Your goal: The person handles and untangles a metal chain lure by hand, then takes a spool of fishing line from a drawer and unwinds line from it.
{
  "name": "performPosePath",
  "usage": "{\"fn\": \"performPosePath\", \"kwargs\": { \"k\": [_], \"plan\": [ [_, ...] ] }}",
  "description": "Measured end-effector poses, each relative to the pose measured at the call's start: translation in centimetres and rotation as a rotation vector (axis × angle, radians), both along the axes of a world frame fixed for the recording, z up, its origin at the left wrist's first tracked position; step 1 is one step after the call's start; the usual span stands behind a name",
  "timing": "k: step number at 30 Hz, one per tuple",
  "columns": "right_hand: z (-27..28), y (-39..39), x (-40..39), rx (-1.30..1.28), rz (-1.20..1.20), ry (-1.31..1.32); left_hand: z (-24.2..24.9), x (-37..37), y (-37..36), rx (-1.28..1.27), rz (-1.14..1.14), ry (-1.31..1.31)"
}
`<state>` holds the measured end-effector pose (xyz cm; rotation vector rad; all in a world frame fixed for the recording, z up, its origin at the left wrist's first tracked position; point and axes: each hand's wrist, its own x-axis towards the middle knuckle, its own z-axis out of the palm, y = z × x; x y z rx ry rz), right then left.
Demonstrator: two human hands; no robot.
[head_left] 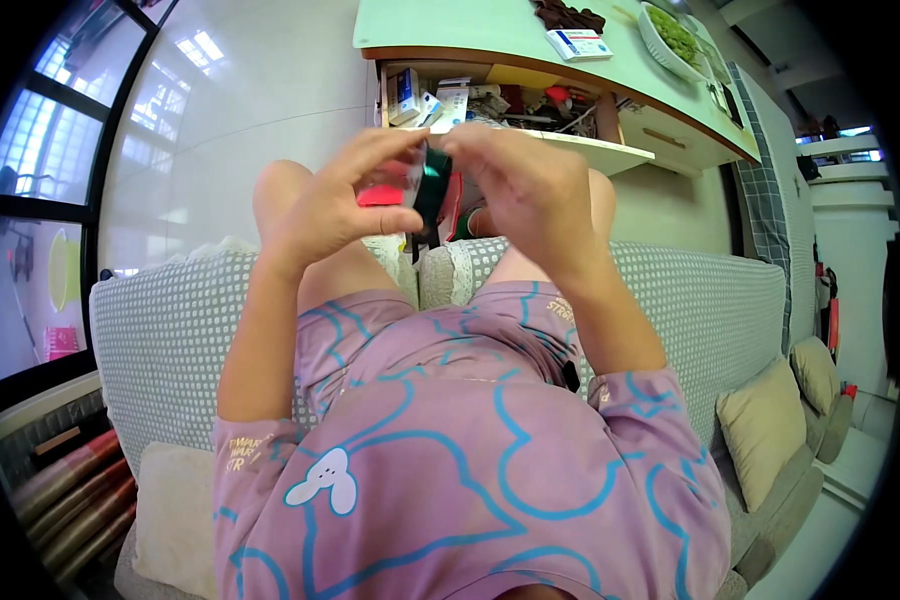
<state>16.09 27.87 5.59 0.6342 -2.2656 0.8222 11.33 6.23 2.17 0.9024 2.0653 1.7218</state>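
Note:
Between my two hands, above the knees, is a small dark green-black flat object (432, 186) with a clear, shiny part on its left side. It is blurred, so its exact kind does not show. My left hand (355, 200) grips it from the left, fingers over the top and thumb below. On the other side, my right hand (530, 185) is curled, with fingertips at the object's upper right edge. The back of that hand hides part of its grip.
Ahead stands a table (450, 25) with an open drawer (540, 125) full of boxes and cables. A white-and-blue box (578, 45) and a bowl of green grapes (673, 42) are on top. I sit on a sofa with a checked cover (170, 330); cushions (760, 435) lie at right.

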Motion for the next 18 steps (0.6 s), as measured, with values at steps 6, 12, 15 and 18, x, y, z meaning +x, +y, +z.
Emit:
{"fn": "performPosePath", "kwargs": {
  "k": [6, 12, 15, 18],
  "plan": [
    [-2.9, 0.6, -1.8, -0.624, 0.075, -0.730, 1.2, 1.1, 1.0, 0.474, -0.080, -0.392],
    [-3.0, -0.6, 1.1, -0.094, 0.172, -0.503, 2.7, -0.9, 2.1, 0.476, 0.277, -0.157],
    [-0.8, -0.5, 1.7, -0.067, 0.235, -0.388, 1.8, -1.6, 2.1, 0.269, 0.298, 0.027],
    [1.3, 0.5, 1.2, -0.190, 0.231, -0.295, 1.3, -1.6, 1.8, -0.006, 0.143, 0.283]
  ]
}}
